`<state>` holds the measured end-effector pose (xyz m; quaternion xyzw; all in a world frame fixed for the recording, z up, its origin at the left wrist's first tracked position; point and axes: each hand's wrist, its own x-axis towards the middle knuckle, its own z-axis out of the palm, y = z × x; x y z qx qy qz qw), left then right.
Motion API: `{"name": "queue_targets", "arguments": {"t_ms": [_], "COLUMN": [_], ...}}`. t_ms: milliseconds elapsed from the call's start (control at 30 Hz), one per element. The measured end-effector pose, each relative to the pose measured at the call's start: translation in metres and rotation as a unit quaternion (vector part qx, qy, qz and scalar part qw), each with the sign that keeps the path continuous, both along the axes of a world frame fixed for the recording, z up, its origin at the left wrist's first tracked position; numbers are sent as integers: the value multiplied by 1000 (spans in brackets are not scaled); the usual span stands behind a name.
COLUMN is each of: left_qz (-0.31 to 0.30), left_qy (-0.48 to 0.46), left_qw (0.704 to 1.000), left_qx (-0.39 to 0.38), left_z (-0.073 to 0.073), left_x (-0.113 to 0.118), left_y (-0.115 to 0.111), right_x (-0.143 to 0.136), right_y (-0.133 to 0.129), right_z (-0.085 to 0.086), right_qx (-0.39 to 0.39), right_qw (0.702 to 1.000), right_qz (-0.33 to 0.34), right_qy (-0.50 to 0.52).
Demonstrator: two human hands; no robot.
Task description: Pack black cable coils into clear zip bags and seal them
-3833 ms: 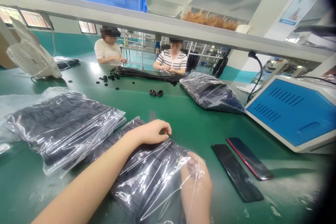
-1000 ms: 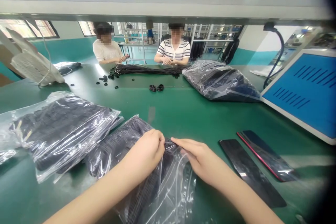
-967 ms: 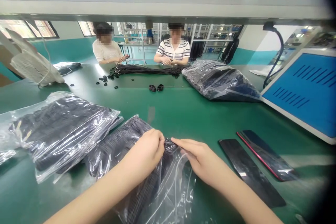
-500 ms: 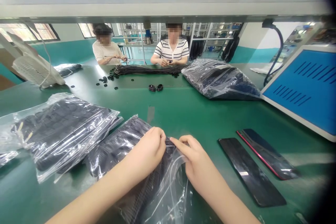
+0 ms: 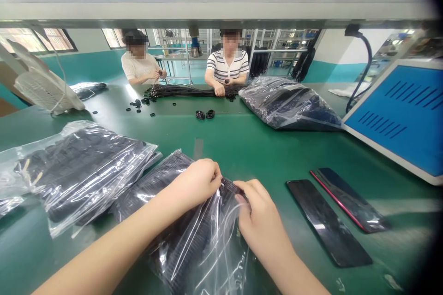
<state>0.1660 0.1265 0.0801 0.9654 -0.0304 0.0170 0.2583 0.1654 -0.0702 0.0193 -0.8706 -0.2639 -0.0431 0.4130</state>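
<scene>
A clear plastic bag of black ribbed items lies in front of me on the green table. My left hand is closed on the bag's upper edge, fingertips pinched together. Just to its right, my right hand touches the bag's upper right corner, with thumb and forefinger a little apart around the plastic. Loose clear film of the bag hangs below my right hand. Another clear bag of black items lies to the left, close beside the first one.
Two dark phones lie at the right, near a blue box. A filled plastic bag, black cable bundles and two small coils lie farther back. Two people sit across the table. A shelf spans above.
My left hand has shifted slightly up and right. My right hand's thumb and forefinger have spread, and the bag's film lies differently. One person across has reached onto the table.
</scene>
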Motion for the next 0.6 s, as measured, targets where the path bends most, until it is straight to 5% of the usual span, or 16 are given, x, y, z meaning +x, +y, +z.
{"name": "queue_targets", "arguments": {"t_ms": [333, 600], "left_qz": [-10, -33], "left_qy": [-56, -76], "left_qw": [998, 996], "left_qx": [-16, -17], "left_z": [-26, -24], "left_x": [-47, -46], "left_y": [10, 16], "right_x": [5, 38], "right_y": [2, -10], "right_z": [-3, 11], "right_qx": [26, 79], "right_qw": [999, 988], "right_qz": [-26, -10], "right_qy": [-26, 135]}}
